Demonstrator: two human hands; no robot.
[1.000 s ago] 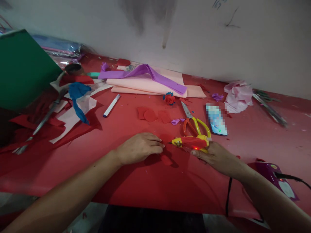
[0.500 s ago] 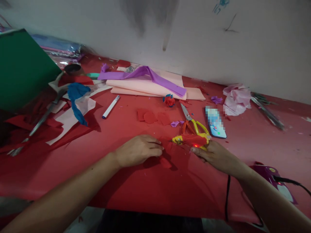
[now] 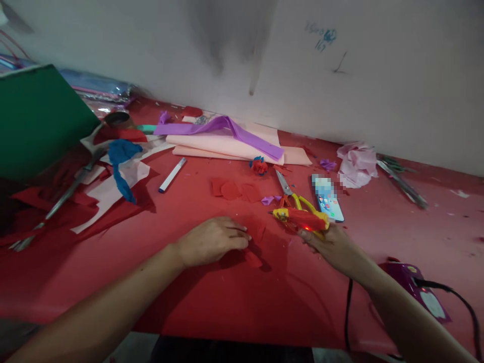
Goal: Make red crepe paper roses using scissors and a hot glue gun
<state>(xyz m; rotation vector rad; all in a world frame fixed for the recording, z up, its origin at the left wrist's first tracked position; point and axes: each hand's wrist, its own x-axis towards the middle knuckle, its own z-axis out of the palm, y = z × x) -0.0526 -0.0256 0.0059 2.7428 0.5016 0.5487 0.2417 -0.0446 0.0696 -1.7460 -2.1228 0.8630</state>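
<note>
My right hand [image 3: 333,248] grips a red and yellow hot glue gun [image 3: 302,219], its nozzle pointing left and a red light glowing on its side. My left hand [image 3: 217,241] is closed on a piece of red crepe paper [image 3: 252,258] low over the table; the fingertips partly hide the paper. Yellow-handled scissors [image 3: 285,184] lie just behind the glue gun. Small red paper cutouts [image 3: 231,190] rest beyond my left hand. Farther back sits a small red and blue paper flower [image 3: 258,165].
Folded peach paper [image 3: 212,142] with a purple strip [image 3: 260,143] lies along the wall. A phone [image 3: 328,197], crumpled pink paper [image 3: 357,164] and a purple power box [image 3: 416,287] with a cord are on the right. A marker [image 3: 172,175] and blue crepe paper [image 3: 123,171] lie left.
The glue gun has drawn back slightly right, its nozzle now farther from the red paper. My left hand stays on the paper. The whole view has shifted a little.
</note>
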